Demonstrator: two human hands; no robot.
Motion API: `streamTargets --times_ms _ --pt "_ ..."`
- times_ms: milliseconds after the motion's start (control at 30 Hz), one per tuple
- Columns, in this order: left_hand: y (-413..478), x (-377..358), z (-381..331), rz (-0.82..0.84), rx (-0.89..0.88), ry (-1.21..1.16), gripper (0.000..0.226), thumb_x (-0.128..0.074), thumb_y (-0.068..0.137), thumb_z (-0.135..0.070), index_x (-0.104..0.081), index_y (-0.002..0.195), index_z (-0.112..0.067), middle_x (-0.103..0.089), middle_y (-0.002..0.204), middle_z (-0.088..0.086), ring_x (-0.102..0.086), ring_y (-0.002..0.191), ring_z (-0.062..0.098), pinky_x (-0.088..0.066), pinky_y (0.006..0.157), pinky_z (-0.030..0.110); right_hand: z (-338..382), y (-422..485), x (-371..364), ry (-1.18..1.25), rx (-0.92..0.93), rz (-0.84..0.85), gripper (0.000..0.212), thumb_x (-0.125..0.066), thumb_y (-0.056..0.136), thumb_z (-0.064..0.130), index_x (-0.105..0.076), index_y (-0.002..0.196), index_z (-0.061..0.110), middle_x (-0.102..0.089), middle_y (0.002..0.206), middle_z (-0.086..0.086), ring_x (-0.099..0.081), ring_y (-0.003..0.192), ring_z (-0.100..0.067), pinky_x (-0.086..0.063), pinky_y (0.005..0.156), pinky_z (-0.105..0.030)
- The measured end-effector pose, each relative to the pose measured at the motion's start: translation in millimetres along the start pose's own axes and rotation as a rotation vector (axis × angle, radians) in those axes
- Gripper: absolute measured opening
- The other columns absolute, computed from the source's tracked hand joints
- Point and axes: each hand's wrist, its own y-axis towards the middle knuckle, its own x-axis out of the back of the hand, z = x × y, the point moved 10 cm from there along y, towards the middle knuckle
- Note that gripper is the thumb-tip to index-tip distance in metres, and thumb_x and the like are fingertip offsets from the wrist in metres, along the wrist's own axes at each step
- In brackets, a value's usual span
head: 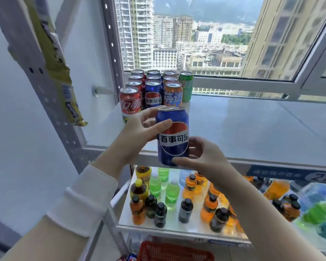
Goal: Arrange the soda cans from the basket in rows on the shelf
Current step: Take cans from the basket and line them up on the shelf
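Between both sets of fingers point(163, 123), clamped upright: blue aluminium cola can point(172, 135), left hand point(139, 129) high, right hand point(199, 155) at base. Just beyond, up-left on white shelf point(252, 125), blue cola row point(153, 94) awaiting it, nearer the left hand.

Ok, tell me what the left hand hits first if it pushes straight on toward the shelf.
Probably the front red cola can: the left hand, gripping the blue can with the right hand, points up toward that row. Depth is unclear, so the front blue shelf can is possible.
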Motion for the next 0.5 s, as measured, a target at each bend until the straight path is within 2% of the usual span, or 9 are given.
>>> streamTargets --times_ms 200,333,500 --pt "46 26 -13 0.046 -0.112 0.413 0.054 -0.067 0.080 -0.026 -0.048 0.130 -0.019 -0.061 0.118 -0.006 -0.058 0.106 0.003 -0.049 0.086 0.015 4 55 6 -0.079 0.048 -0.102 0.060 -0.085 0.060 0.010 -0.055 0.111 0.013 -0.068 0.104 -0.003 -0.065 0.097 -0.016 -0.054 0.086 -0.029" --pt "67 28 -13 0.084 -0.167 0.620 0.061 -0.069 0.079 -0.025 -0.046 0.135 -0.016 -0.057 0.128 -0.003 -0.056 0.113 0.008 -0.046 0.097 0.026 -2 84 4 -0.086 0.061 -0.116 0.057 -0.084 0.060 0.004 -0.053 0.107 0.012 -0.066 0.105 -0.004 -0.064 0.098 -0.018 -0.054 0.085 -0.027" --pt "84 31 -18 0.094 -0.274 0.929 0.057 -0.071 0.078 -0.028 -0.051 0.131 -0.016 -0.056 0.130 0.000 -0.050 0.119 0.013 -0.040 0.102 0.028 -10 113 -7 -0.097 0.088 -0.094 0.054 -0.084 0.061 0.003 -0.048 0.096 0.025 -0.061 0.097 0.008 -0.063 0.091 -0.013 -0.052 0.077 -0.020"
